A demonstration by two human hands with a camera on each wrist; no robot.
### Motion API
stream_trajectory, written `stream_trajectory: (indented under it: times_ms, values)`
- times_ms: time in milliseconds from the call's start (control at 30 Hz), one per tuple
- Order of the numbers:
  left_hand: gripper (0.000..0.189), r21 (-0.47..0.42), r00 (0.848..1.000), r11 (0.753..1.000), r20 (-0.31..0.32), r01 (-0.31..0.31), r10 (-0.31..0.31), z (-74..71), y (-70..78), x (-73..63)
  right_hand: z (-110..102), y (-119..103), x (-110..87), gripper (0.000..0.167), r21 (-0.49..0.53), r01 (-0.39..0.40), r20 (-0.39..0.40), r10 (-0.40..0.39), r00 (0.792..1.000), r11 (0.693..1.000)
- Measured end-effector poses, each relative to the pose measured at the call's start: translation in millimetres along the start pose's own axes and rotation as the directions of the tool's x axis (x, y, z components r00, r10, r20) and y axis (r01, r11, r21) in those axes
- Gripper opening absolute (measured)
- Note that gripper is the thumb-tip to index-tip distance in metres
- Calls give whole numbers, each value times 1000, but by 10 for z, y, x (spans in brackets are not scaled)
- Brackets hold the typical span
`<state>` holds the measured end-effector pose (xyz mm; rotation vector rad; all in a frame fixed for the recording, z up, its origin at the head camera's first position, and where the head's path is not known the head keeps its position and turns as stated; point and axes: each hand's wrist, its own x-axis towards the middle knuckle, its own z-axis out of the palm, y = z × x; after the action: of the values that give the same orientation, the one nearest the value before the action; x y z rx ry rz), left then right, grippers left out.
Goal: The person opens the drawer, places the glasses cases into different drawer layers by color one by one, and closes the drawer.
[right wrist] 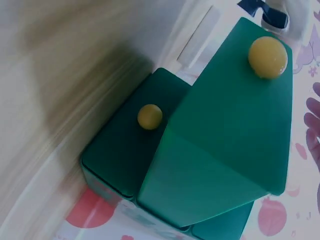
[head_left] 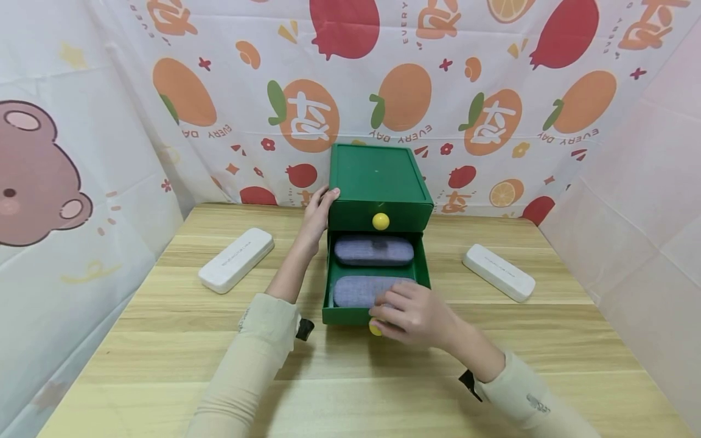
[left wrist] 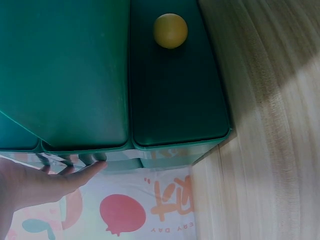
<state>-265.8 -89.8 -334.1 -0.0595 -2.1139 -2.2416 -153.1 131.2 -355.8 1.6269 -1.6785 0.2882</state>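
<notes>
A green drawer cabinet [head_left: 378, 173] has its middle drawer [head_left: 350, 315] pulled out. Two bluish-purple fabric glasses cases lie in that drawer: a rear case [head_left: 373, 250] and a front case [head_left: 358, 291]. My left hand [head_left: 319, 210] rests on the cabinet's left side, its fingers [left wrist: 85, 172] extended along the wall. Over the drawer's front, my right hand [head_left: 413, 313] overlaps the front case and the drawer's yellow knob [head_left: 375, 327]. In the right wrist view this knob [right wrist: 268, 57] stands free, and the loosely bent fingers [right wrist: 313, 107] are apart from it, holding nothing.
White glasses cases lie on the wooden table: a left one [head_left: 237, 260] and a right one [head_left: 498, 272]. The top drawer with its yellow knob [head_left: 380, 221] is closed, as is the bottom drawer [right wrist: 125, 150]. A fruit-print cloth [head_left: 246, 121] hangs behind the cabinet.
</notes>
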Motion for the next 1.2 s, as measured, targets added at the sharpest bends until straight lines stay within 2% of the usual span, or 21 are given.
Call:
stream_trajectory:
  times_ms: [100, 233, 500, 800, 1200]
  values:
    - [69, -1, 1000, 1000, -2, 3, -3, -1, -2, 3, 0, -73, -2, 15, 20, 32, 2, -32, 999, 999]
    - [68, -6, 1000, 1000, -4, 5, -5, -1, 6, 1, 24, -163, -30, 18, 53, 39, 69, -43, 997, 998]
    - [68, -6, 1000, 1000, -4, 9, -9, -5, 4, 3, 119, -290, -177, 18, 0, -24, 224, 24, 974, 1000]
    - [68, -8, 1000, 1000, -1, 9, -9, -2, 0, 2, 187, -343, -275, 33, -104, -40, 261, 66, 963, 994]
    - [68, -5, 1000, 1000, -4, 9, -9, -1, -1, 7, 223, -368, -304, 43, -146, -67, 276, 106, 955, 987]
